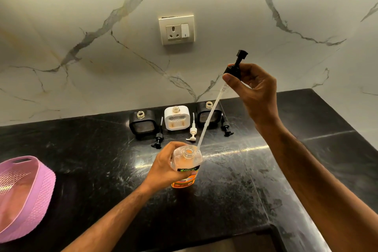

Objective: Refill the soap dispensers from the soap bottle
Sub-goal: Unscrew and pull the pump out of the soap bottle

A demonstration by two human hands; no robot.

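Soap bottle [185, 166] stands uncapped on the table [266, 180], gripped by the left hand [163, 166], while the right hand [251, 88] pinches its lifted-out pump [235, 67]; the three open dispensers [176, 117] behind apparently await filling, pumps lying beside them.

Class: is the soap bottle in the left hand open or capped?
Open. The soap bottle shows a bare neck; the right hand holds its pump lifted out.
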